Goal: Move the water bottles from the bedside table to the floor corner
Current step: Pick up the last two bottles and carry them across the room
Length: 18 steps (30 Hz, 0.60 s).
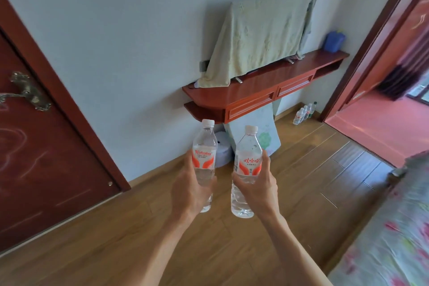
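My two forearms reach in from 6 o'clock, and each one carries a bottle just below the middle of the view. My left hand point(192, 189) is curled round the lower half of a clear plastic water bottle with a white cap and an orange-and-white label point(204, 144), held upright. My right hand point(257, 184) grips a second clear, white-capped bottle with the same orange label point(248, 146) at its waist, thumb across the front. The two bottles stand side by side, near each other but apart, both in the air above the light brown wooden plank floor point(116, 227).

At 4 o'clock is the edge of a bed with a pale flowered cover point(383, 239). At 9 o'clock is a dark red wooden door point(46, 158) with a brass lever handle point(27, 90).

Behind the bottles, a pale round object point(224, 154) sits on the floor against the wall (I cannot tell what it is), with a pale board point(260, 127) leaning beside it. Above them, a glossy red-brown wall shelf with drawer fronts point(255, 96) runs toward 2 o'clock. A pale green cloth point(262, 37) is draped over something standing on the shelf, and a blue plastic container point(334, 40) stands at its far end.

Farthest off, at 3 o'clock, a small cluster of clear bottles point(304, 114) stands on the floor in the corner, next to a dark-framed doorway point(371, 37).
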Each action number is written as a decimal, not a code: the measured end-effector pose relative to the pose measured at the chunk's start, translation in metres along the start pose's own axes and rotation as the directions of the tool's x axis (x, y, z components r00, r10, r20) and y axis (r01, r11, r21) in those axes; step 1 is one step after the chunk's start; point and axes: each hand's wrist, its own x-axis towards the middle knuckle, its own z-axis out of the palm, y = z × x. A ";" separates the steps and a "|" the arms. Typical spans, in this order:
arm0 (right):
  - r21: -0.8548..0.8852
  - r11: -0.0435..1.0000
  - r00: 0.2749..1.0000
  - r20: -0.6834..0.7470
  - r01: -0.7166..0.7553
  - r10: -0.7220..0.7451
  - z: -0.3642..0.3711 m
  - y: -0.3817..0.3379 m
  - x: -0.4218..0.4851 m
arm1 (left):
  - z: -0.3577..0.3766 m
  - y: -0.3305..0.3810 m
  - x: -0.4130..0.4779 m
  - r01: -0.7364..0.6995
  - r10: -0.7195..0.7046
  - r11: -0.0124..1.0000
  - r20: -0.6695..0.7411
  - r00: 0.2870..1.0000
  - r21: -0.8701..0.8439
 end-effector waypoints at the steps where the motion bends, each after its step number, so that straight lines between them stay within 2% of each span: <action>1: 0.015 1.000 1.000 -0.020 -0.007 0.007 -0.006 0.003 0.008 | 0.009 0.007 0.007 -0.021 0.021 1.000 0.013 1.000 0.002; 9: 0.066 0.993 0.973 -0.207 -0.093 0.105 -0.060 0.047 0.045 | 0.078 0.062 0.045 -0.100 0.117 0.990 0.180 0.977 -0.103; 14: 0.061 0.990 0.939 -0.315 -0.126 0.139 -0.094 0.071 0.064 | 0.128 0.090 0.063 -0.219 0.246 0.967 0.265 0.932 -0.128; 18: 0.027 0.987 0.908 -0.389 -0.159 0.157 -0.115 0.091 0.087 | 0.171 0.110 0.085 -0.243 0.284 0.957 0.334 0.899 -0.157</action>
